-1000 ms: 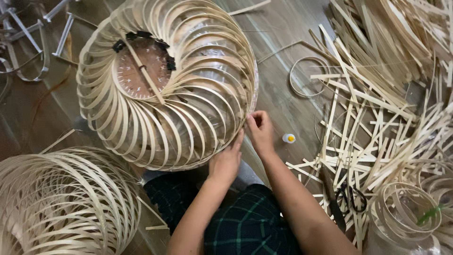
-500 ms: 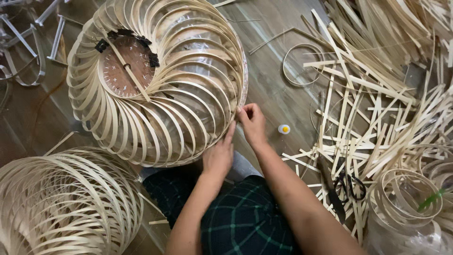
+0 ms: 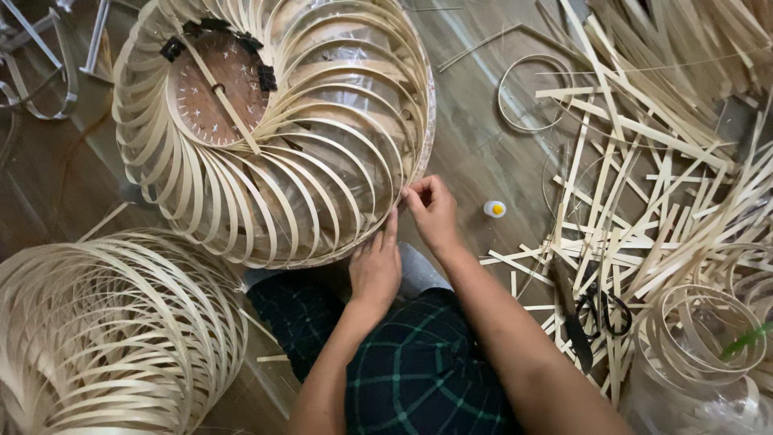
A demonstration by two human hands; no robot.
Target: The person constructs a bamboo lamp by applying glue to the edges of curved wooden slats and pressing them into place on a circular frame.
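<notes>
Head view, looking down at the floor. Large bamboo-strip lampshade frame point(image 3: 274, 129) lies on its side in front of the person's knees, its curved slats fanning from a round wooden end disc point(image 3: 217, 89) fitted with black clips. Left hand point(image 3: 376, 270) rests flat against the lower rim of the frame, fingers extended upward and pressed together along the slats; nothing is pinched in it. Right hand point(image 3: 433, 211) sits at the rim just right of the left, fingers curled and closed in a pinch on the end of a slat at the frame's edge. Second finished frame point(image 3: 113, 330) lies at lower left, apart from both hands. Small yellow-capped glue bottle point(image 3: 494, 209) stands just right of the right hand. Loose bamboo strips point(image 3: 644, 201) cover the floor at right; black scissors point(image 3: 604, 310) lie among them.
</notes>
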